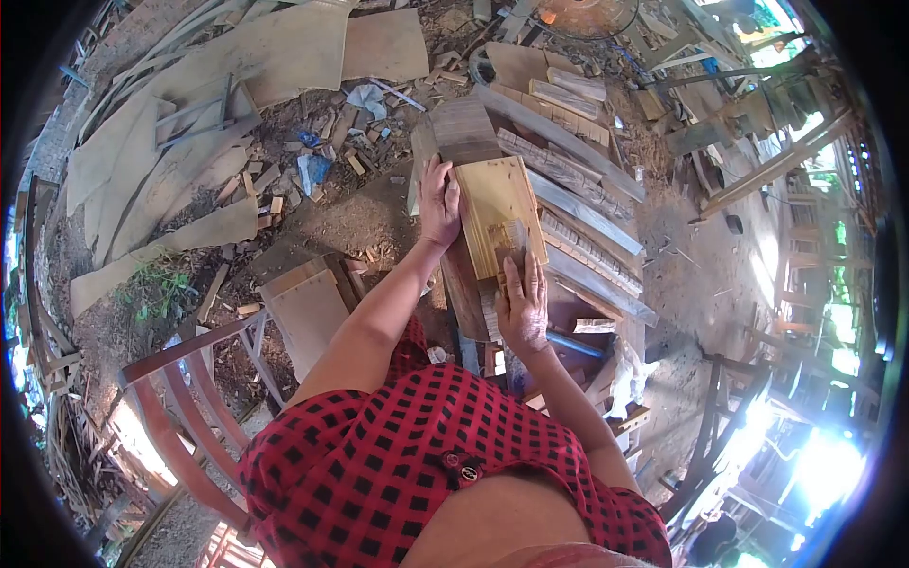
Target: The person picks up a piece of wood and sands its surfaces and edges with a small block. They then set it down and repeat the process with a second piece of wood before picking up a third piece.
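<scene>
With 12 o'clock pointing away from the person, a yellow-brown rectangular wooden panel with grooved long edges (490,194) is lying on a dark, weathered wooden support (466,293), straight ahead of the torso. At its 9 o'clock side the left hand (439,210) is bracing the edge, fingers extended rather than clenched; at 5 o'clock the right hand (523,308) is reaching onto the surface, fingers nearly straight over a small, flat brown piece (508,237), though whether they are pinching it I cannot tell. The main risk is coming from uneven support: if the right hand is pressing hard near that end, the panel could be tipping or swivelling, since only the left hand is steadying its side. Rough edges could be driving splinters into bare fingers, and the small piece could be skidding and scratching the face. Towards 3 o'clock, grey-brown stacked planks (578,222) are lying slanted close by, so a sideways slip could be knocking knuckles against them or shifting them.
</scene>
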### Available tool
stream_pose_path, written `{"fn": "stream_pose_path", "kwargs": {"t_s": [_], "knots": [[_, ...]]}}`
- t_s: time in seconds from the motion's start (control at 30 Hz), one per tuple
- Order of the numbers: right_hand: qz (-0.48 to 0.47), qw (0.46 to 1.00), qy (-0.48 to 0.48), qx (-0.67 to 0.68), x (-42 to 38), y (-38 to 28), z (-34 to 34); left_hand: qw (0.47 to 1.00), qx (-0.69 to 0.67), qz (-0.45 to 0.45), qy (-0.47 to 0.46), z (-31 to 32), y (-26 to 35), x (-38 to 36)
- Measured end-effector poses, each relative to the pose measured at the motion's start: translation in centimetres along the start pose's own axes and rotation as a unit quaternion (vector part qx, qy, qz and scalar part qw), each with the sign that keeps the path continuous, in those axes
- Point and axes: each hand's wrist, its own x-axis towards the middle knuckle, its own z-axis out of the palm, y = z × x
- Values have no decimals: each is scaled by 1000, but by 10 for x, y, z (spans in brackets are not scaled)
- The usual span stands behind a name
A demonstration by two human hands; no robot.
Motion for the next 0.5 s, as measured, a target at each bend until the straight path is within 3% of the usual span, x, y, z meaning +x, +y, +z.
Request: {"fn": "stream_pose_path", "kwargs": {"t_s": [0.1,0.33,0.5], "knots": [[-21,999,47,-4,34,10,10,1000,-7,-5,4,1,-2,-2],[13,999,44,-1,170,38,43,1000,-12,-8,4,1,-1,0],[11,999,37,0,168,41,41,1000,-4,-5,9,1,0,-1]]}}
